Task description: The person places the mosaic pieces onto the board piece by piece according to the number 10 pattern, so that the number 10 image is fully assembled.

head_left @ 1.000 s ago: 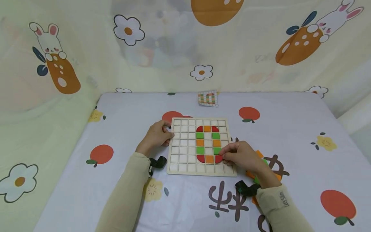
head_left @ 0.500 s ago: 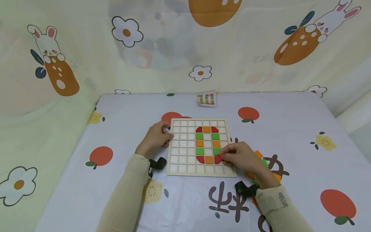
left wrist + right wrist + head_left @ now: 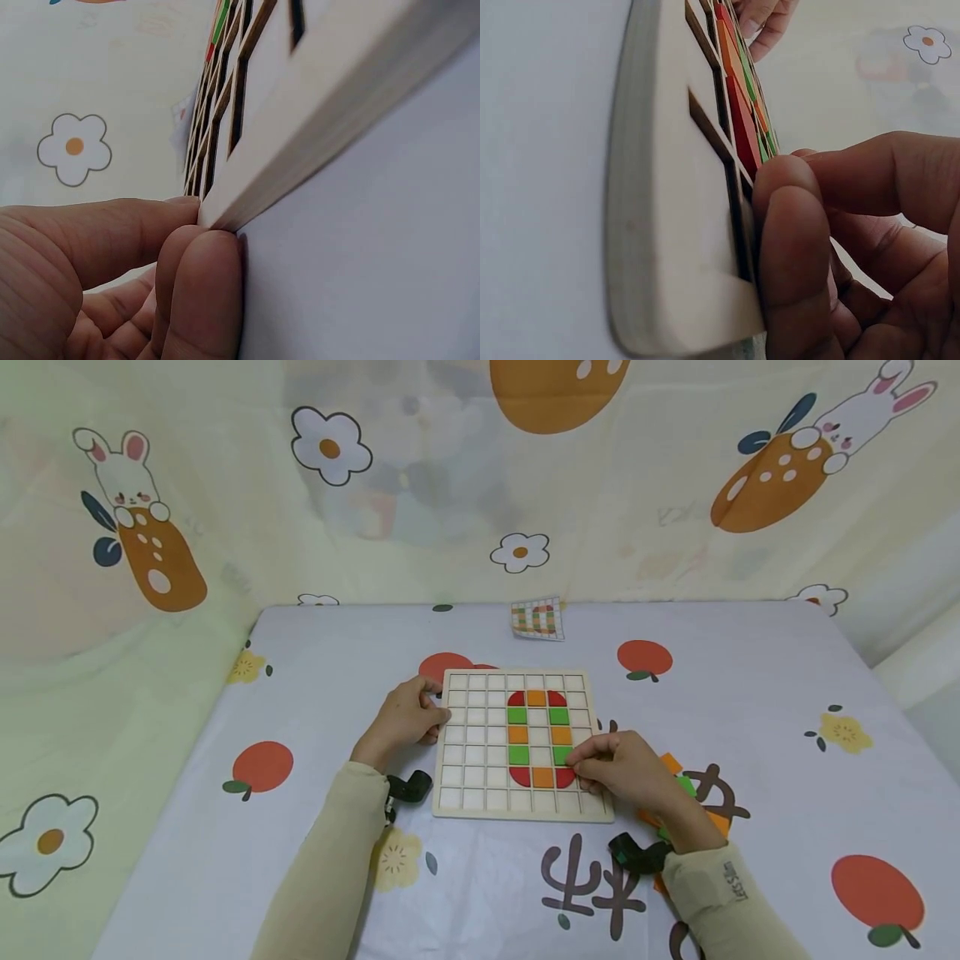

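Note:
A square wooden grid board lies flat on the table. Red, orange and green tiles form an upright oval ring right of its middle; the red ones round its corners. My left hand holds the board's left edge, its thumb and fingertips at the rim. My right hand is over the board's right side. Its thumb and index fingertips come together beside the lower right red tile and the green tile above it. I cannot tell whether these fingertips pinch a tile; they hide the contact.
A small printed pattern card lies beyond the board, near the table's back edge. Loose orange and green tiles lie right of the board, partly hidden under the right forearm. The tablecloth has printed fruit, flowers and lettering.
Both hands stay in nearly the same place, and the tile ring looks the same. The whole head view has shifted slightly.

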Motion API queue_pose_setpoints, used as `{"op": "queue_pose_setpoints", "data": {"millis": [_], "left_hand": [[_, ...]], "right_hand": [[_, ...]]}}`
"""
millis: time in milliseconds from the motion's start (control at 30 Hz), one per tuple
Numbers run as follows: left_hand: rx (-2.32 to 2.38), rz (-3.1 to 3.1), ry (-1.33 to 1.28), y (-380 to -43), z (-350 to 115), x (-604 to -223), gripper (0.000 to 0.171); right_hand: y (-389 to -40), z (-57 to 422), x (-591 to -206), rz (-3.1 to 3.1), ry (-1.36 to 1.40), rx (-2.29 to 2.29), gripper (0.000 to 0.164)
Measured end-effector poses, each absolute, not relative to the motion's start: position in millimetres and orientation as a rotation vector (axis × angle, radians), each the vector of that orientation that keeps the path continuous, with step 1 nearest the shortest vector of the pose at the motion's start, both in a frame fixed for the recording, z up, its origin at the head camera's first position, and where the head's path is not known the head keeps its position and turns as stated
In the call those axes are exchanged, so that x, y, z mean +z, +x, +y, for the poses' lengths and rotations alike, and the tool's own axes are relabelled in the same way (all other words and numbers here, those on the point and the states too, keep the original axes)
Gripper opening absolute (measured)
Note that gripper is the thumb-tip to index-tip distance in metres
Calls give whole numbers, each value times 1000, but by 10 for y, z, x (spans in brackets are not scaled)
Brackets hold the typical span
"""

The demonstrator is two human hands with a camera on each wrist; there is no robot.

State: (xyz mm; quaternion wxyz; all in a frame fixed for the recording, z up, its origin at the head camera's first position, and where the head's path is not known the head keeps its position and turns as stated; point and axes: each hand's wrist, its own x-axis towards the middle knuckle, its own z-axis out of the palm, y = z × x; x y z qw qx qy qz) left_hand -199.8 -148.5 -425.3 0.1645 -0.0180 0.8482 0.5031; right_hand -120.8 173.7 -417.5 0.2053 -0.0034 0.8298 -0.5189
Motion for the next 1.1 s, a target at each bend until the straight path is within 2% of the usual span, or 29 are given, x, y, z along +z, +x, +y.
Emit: {"op": "queue_pose_setpoints", "data": {"millis": [333, 533, 833, 1100], "left_hand": [[1428, 2411, -40, -1969, -1427, -4236, 42], [1425, 2402, -19, -1977, -1411, -4248, 42], [1443, 2396, -36, -1966, -1474, -4228, 40], [1432, 2398, -41, -1969, -1487, -4229, 41]], "right_hand": [[-1175, 1799, -4178, 2283, 29, -1488, 15], [-1150, 1901, -4128, 2251, 25, -1547, 22], [-1222, 2451, -3900, 2499, 172, -1414, 38], [-1159, 2783, -3985, 2555, 242, -1193, 36]]}}
